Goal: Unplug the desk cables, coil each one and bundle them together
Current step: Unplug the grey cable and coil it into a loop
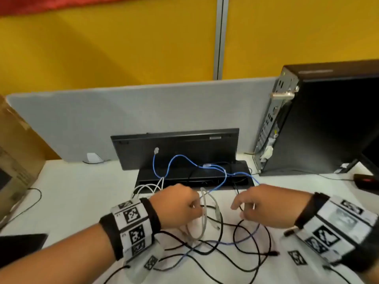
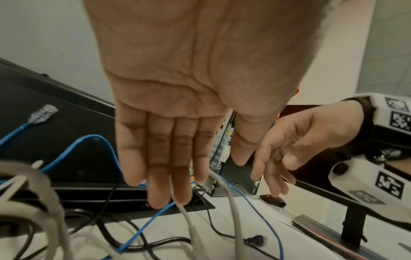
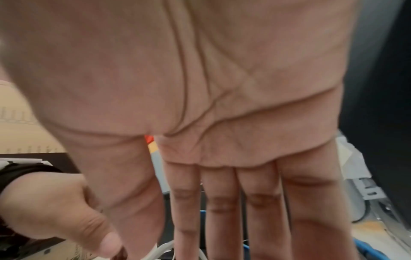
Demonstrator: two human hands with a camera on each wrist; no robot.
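A tangle of loose cables lies on the white desk (image 1: 82,201). My left hand (image 1: 195,210) hovers over it with straight fingers (image 2: 169,167). A loop of grey cable (image 1: 204,220) rises beside those fingers and runs down behind them (image 2: 233,211). My right hand (image 1: 242,208) is just to the right, palm down, its fingers (image 3: 222,211) straight and holding nothing. A blue network cable (image 1: 180,157) snakes from the open cable tray (image 1: 242,167), its clear plug (image 1: 156,150) free against the keyboard. Black cables (image 1: 246,261) cross the desk near me.
A black keyboard (image 1: 205,144) leans on the grey divider (image 1: 102,119). A computer tower (image 1: 328,128) stands at the right with its rear ports facing left. A cardboard box (image 1: 16,152) is at the left edge. White cables (image 1: 147,188) leave the tray.
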